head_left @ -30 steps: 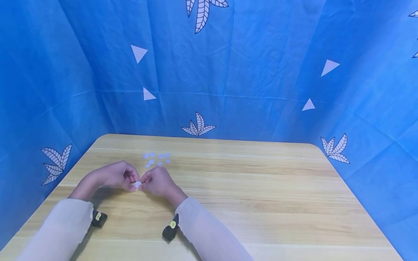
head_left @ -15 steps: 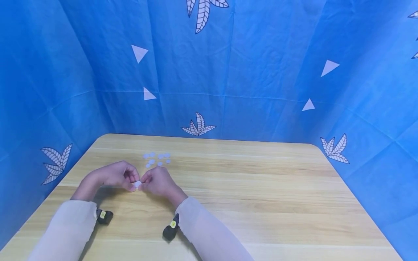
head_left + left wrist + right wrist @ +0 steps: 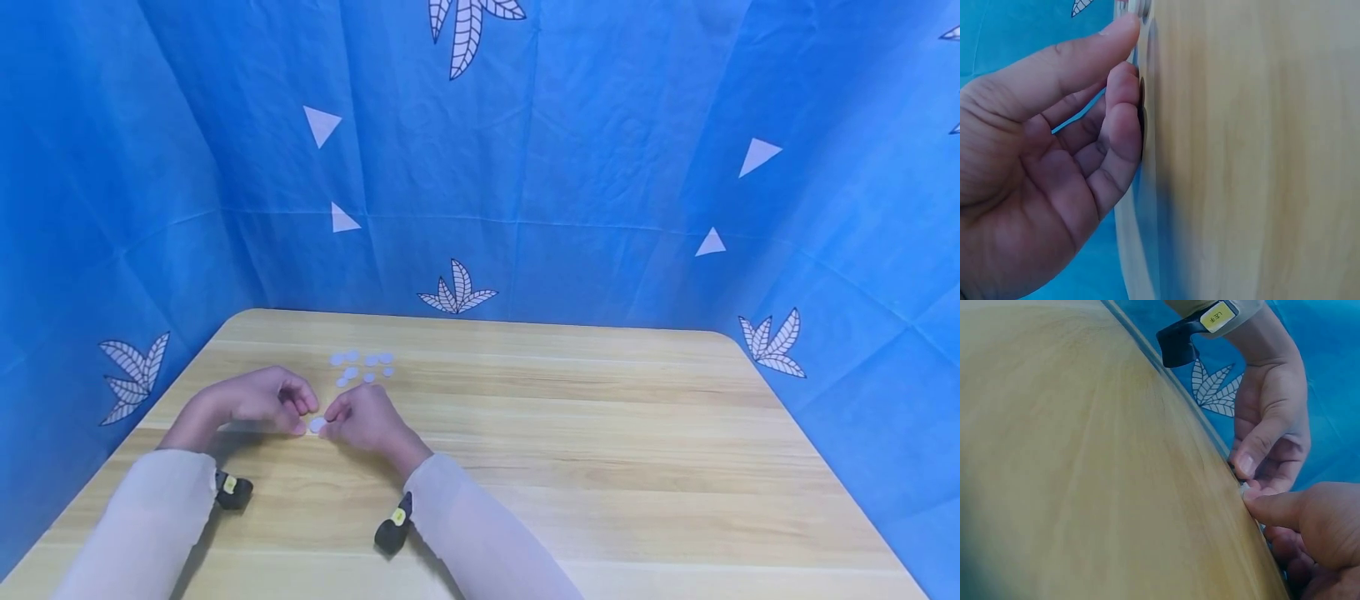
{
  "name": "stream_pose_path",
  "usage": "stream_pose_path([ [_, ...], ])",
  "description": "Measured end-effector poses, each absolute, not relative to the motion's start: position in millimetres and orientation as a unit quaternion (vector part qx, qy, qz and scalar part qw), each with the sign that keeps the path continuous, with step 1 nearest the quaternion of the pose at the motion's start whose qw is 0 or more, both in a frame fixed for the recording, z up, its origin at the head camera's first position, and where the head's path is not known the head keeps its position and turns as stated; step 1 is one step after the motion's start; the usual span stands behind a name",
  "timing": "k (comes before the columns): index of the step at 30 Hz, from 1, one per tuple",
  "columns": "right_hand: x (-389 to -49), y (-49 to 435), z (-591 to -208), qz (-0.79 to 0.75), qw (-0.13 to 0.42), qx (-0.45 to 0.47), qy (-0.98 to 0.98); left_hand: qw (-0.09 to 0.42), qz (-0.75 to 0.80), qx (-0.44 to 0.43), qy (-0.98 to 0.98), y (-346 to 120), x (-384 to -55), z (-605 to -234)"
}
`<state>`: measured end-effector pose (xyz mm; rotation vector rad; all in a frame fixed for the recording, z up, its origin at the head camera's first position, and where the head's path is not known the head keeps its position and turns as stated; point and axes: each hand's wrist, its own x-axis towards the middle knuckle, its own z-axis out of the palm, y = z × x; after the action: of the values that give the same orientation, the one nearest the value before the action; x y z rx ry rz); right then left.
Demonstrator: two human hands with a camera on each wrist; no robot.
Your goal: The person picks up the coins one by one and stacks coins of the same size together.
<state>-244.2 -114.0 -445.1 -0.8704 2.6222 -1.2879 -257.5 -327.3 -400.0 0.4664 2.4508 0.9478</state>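
In the head view a small white round disc (image 3: 318, 425) is at the left part of the wooden table. My right hand (image 3: 365, 421) pinches its right edge between thumb and forefinger. My left hand (image 3: 264, 398) sits just left of the disc, thumb and forefinger parted, with nothing visible between them. The left wrist view shows that left hand (image 3: 1066, 137) close beside the tabletop, its fingers loosely bent. A whitish edge of the disc (image 3: 1245, 487) shows at my right thumb in the right wrist view, mostly hidden by the fingers.
Several more white discs (image 3: 351, 372) lie in a loose group just beyond my hands. The wooden table (image 3: 585, 450) reaches far to the right. Blue cloth (image 3: 525, 167) with leaf and triangle prints hangs behind it and on both sides.
My left thumb and forefinger have let go of the disc and drawn back slightly to the left. The right hand still pinches it in nearly the same place.
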Motion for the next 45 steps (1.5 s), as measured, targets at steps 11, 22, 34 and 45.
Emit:
stream_pose_path([
  [11,-245,-115,-448,-0.421,0.050,-0.273,0.864,0.240,0.365,0.174,0.882,-330,-262,-407],
  [22,-245,-115,-449,-0.426,0.052,-0.272,0.861,0.225,0.384,0.164,0.880,-331,-269,-408],
  [34,-245,-115,-448,-0.422,0.056,-0.271,0.863,0.191,0.396,0.163,0.883,-335,-281,-411],
  [45,-245,-116,-447,-0.420,0.059,-0.272,0.864,0.211,0.392,0.161,0.881,-331,-279,-409],
])
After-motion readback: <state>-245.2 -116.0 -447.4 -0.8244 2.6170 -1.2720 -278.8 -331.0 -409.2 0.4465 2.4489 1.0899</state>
